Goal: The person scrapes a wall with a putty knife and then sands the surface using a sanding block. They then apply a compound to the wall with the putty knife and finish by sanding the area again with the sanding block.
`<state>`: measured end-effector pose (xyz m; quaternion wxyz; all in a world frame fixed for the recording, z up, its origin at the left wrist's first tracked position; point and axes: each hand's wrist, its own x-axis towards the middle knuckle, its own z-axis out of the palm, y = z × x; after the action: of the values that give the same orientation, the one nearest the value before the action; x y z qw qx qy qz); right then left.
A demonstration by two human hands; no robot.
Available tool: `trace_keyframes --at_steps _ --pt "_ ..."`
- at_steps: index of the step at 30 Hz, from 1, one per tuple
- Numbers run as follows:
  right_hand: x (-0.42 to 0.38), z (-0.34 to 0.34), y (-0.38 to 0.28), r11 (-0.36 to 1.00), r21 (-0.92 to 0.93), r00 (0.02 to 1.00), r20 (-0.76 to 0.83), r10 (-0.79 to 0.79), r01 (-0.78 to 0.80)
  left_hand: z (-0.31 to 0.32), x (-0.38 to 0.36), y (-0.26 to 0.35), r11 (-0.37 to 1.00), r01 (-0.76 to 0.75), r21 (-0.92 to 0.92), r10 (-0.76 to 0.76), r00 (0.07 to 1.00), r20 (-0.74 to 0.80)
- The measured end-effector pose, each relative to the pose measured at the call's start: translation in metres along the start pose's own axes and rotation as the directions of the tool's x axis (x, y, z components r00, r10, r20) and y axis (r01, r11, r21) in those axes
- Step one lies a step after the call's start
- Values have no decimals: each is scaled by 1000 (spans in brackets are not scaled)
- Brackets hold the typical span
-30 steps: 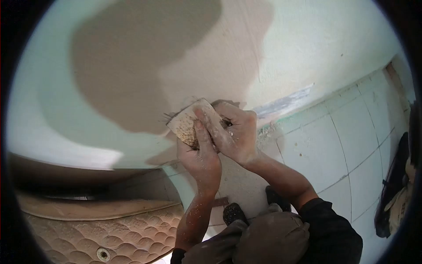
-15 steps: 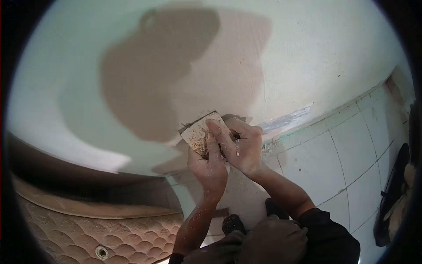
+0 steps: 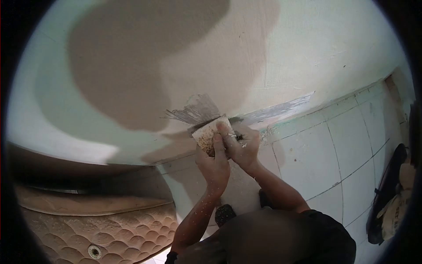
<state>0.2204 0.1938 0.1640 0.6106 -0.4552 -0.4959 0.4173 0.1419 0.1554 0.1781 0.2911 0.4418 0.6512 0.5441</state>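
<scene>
Both my hands hold one wide, flat scraper [image 3: 205, 135], its pale blade stained with rusty brown specks. My left hand [image 3: 213, 169] grips it from below, thumb lying on the blade. My right hand [image 3: 247, 147] is closed around its right side, thumb pressed on the face; the handle is mostly hidden. The blade's upper edge rests against the low part of a pale wall [image 3: 303, 53]. Directly above that edge is a grey scraped patch [image 3: 198, 109] with ragged ends. Further right, a long grey strip [image 3: 283, 108] runs low along the wall.
White floor tiles [image 3: 307, 154] meet the wall, with crumbs [image 3: 266, 135] scattered at the joint. A quilted brown mattress [image 3: 127, 226] lies at lower left. Dark and tan items [image 3: 389, 198] sit at the right edge. My shadow covers much of the wall.
A grey bare patch now shows on the wall above the blade. The scraper and both hands have moved slightly right and down in view, and the camera view has shifted.
</scene>
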Motion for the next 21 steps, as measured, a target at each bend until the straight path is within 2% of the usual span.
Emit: trace_keyframes --at_steps 1,2,4,5,7,11,13,16,17,18,20,21 --pt "4 1 9 995 -42 996 -12 -87 86 2 4 -4 1000 22 18 -23 999 37" --pt "6 2 16 994 -41 995 -14 -104 103 6 6 -7 1000 8 9 -8 999 36" --pt "2 4 28 999 19 999 7 -41 40 12 7 -14 986 -165 28 167 981 -95" --pt "8 6 11 999 22 999 8 -36 36 10 10 0 986 -162 32 165 982 -95" --pt "21 5 -22 986 2 986 -18 -167 167 5 14 31 996 -45 -82 38 995 -88" --pt "18 0 -26 993 -3 992 45 -118 118 2 11 38 985 -14 -174 6 999 -45" --pt "13 2 -12 989 -35 990 -21 -141 140 1 10 21 998 66 0 -66 998 6" --pt "8 2 -2 987 -98 989 -55 -134 129 7 10 3 995 -42 -92 41 999 -9" --pt "12 5 -22 997 -52 997 -43 -61 58 7 14 22 983 -141 -117 135 989 -56" --pt "17 9 -29 997 -45 998 -20 -63 62 3 16 35 983 -143 -114 134 988 -79" --pt "24 16 -38 955 54 951 -123 -285 293 -6 19 51 988 20 -151 -18 1000 11" --pt "19 12 -42 986 62 985 -82 -149 155 -6 20 50 987 15 -159 -16 1000 -10"
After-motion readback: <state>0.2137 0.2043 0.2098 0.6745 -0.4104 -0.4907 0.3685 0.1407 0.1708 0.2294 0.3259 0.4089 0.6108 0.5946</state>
